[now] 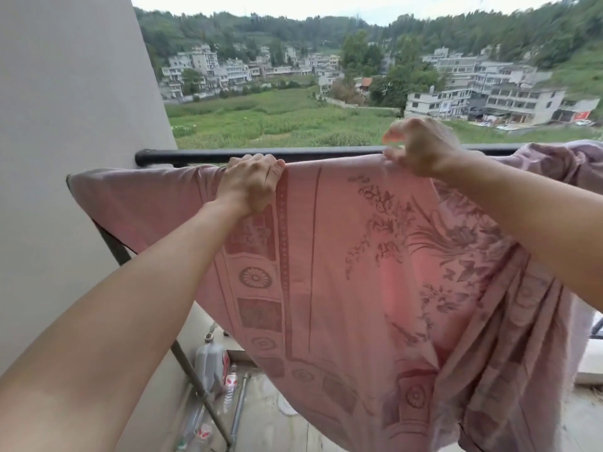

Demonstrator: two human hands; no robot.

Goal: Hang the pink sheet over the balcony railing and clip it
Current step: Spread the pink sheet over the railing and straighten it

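Pink sheet (pixel 342 256) at black railing (pixel 195 155), left hand (pixel 251 181) curled gripping its top edge, right hand (pixel 421 148) raised, blurred, grip unclear.

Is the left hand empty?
No, the left hand grips the top edge of the pink sheet near the black railing.

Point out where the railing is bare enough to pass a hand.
Bare railing runs from the wall to the left hand, and a thin strip shows between it and the right hand above the edge of the pink sheet. Crowded: the right end, under bunched sheet.
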